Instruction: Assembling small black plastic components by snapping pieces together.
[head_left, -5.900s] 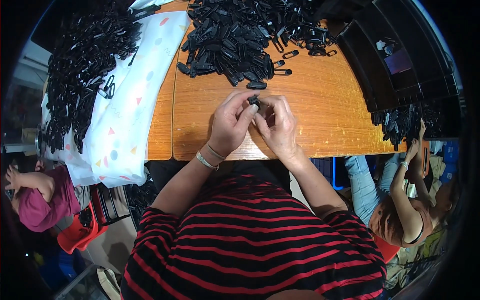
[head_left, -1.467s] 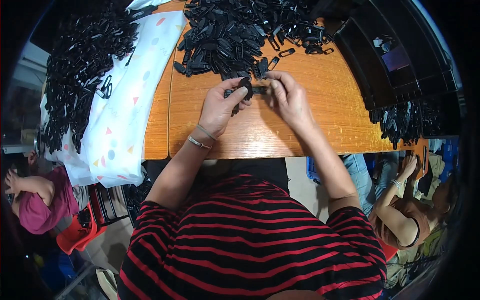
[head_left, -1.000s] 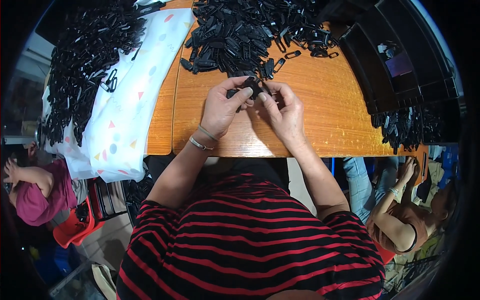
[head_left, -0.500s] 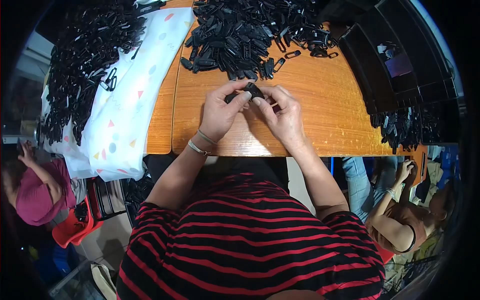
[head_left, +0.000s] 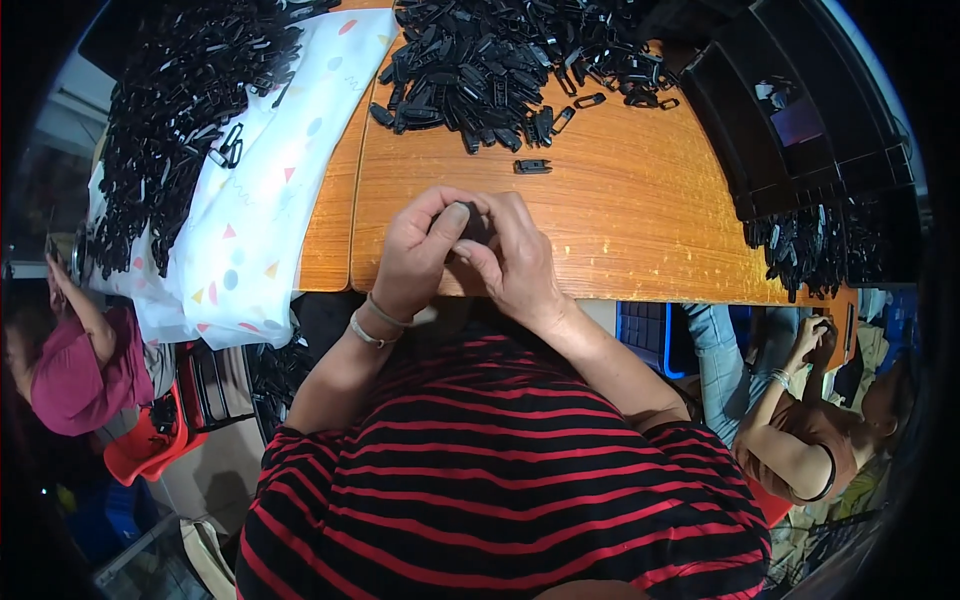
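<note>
Close to the table's front edge, my left hand (head_left: 420, 245) and my right hand (head_left: 520, 255) meet with fingers bent round a small black plastic piece (head_left: 476, 224). My left thumb presses on its face, while my right thumb and fingers close in from the other side. Most of the piece is hidden by the fingers, so its exact kind does not show. Just beyond my hands, a single black plastic clip part (head_left: 533, 167) lies on the wood. Farther off is a large heap of similar black clip parts (head_left: 470, 85).
At the left, a second heap of black frame-like parts (head_left: 180, 130) lies on a patterned white plastic sheet (head_left: 240, 265). A black bin (head_left: 820, 110) stands at the right, with more parts (head_left: 800, 250) beside it. One person (head_left: 85, 375) sits left, another (head_left: 800, 440) right.
Both hands have drawn back toward me and slightly left. A black clip part now lies alone on the table near where they were. My fingers have closed more tightly round the piece.
</note>
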